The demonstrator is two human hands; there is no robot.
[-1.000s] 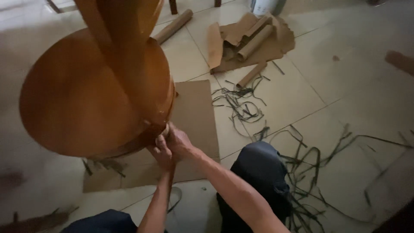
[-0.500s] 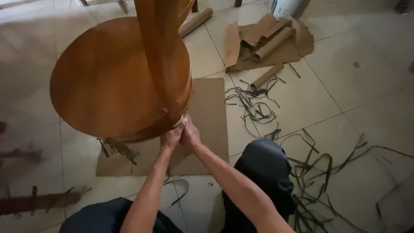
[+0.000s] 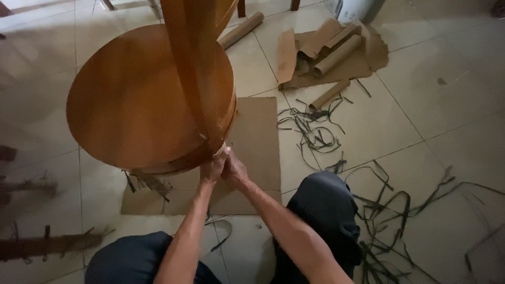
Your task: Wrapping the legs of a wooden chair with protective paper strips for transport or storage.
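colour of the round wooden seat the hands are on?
Glossy orange-brown, plain varnished wood: the round seat, seen clearly in the head view.

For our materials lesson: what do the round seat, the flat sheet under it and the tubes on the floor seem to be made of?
Round seat: likely wood with a glossy orange-brown varnish, since it shines with reflected light. Flat sheet: matt brown cardboard, thin and straight-cut. Tubes: apparently rolled brown cardboard, dull, with open ends. Both hands press together at the seat's edge.

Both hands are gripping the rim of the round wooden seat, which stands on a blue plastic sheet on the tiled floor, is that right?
Not quite. The head view shows the round wooden seat standing on a flat brown cardboard sheet, not blue plastic. The left hand and right hand do grip its rim.
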